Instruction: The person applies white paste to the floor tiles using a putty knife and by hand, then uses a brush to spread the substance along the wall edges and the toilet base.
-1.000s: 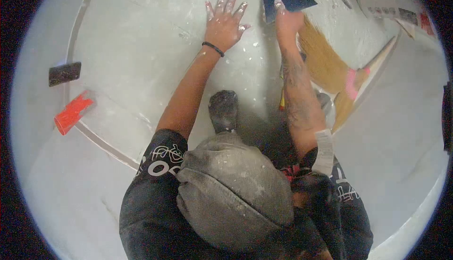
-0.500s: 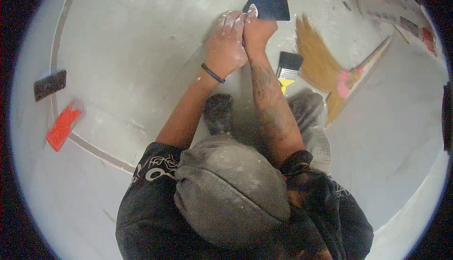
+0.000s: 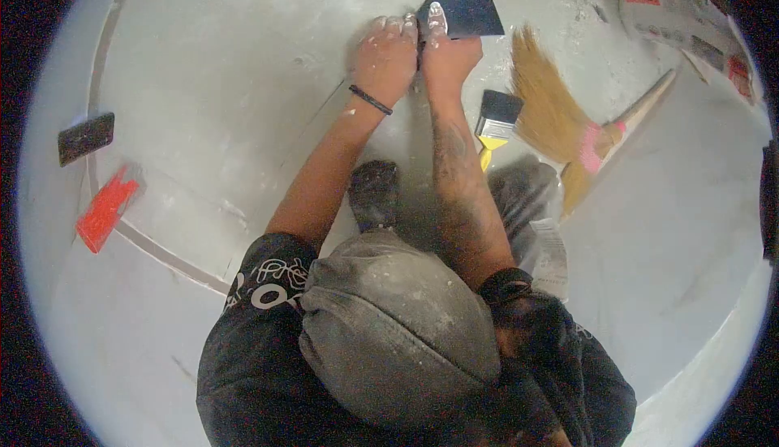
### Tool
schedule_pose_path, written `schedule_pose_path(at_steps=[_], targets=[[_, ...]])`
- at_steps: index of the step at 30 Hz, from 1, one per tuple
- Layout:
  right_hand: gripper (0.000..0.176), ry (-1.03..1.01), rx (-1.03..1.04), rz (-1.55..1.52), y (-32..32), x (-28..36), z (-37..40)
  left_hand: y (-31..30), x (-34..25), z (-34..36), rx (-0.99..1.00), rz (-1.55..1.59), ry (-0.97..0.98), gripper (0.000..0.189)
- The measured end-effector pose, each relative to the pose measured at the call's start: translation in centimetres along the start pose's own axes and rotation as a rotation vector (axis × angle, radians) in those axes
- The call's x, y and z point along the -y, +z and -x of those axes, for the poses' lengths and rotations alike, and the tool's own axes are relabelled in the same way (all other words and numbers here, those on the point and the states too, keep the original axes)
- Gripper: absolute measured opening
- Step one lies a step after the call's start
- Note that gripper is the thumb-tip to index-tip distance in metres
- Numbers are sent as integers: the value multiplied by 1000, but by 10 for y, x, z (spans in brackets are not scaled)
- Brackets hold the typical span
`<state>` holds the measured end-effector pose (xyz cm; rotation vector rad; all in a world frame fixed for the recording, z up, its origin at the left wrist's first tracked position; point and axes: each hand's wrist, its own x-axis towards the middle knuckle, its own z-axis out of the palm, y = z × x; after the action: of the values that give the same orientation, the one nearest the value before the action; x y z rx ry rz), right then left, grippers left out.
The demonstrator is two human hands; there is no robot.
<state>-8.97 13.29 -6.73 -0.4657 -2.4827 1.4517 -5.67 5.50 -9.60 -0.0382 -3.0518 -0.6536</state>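
A wide dark scraper blade lies flat against the pale plaster-dusted floor at the top of the view. My right hand grips it from below, with the index finger stretched onto the blade. My left hand, wearing a black wristband and speckled with white plaster, is curled tight against the right one at the scraper's left corner. Both arms reach straight forward from my body.
A flat paintbrush with a yellow handle lies just right of my right forearm, beside a straw broom with a pink band. A printed bag sits top right. A red object and a dark flat object lie far left. My dusty shoe is below my hands.
A second ago my left hand lay spread flat on the floor apart from the right. It has closed and come in against the right hand at the scraper, which shifted left.
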Motion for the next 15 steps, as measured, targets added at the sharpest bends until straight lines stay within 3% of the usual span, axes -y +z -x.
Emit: schedule_pose_path(at_steps=[5, 7, 10, 13, 15], targets=[[19, 138, 44, -57, 11, -14, 12, -3, 1, 4, -56, 175, -58, 37], [15, 165, 64, -57, 11, -21, 15, -5, 2, 3, -139, -48, 47, 33], [16, 135, 14, -75, 14, -27, 12, 14, 12, -1, -251, -34, 172, 32], [17, -89, 83, 126, 8, -15, -7, 9, 11, -18, -135, -28, 186, 30], [15, -83, 65, 115, 6, -11, -16, 4, 6, -28, -95, -29, 182, 30]])
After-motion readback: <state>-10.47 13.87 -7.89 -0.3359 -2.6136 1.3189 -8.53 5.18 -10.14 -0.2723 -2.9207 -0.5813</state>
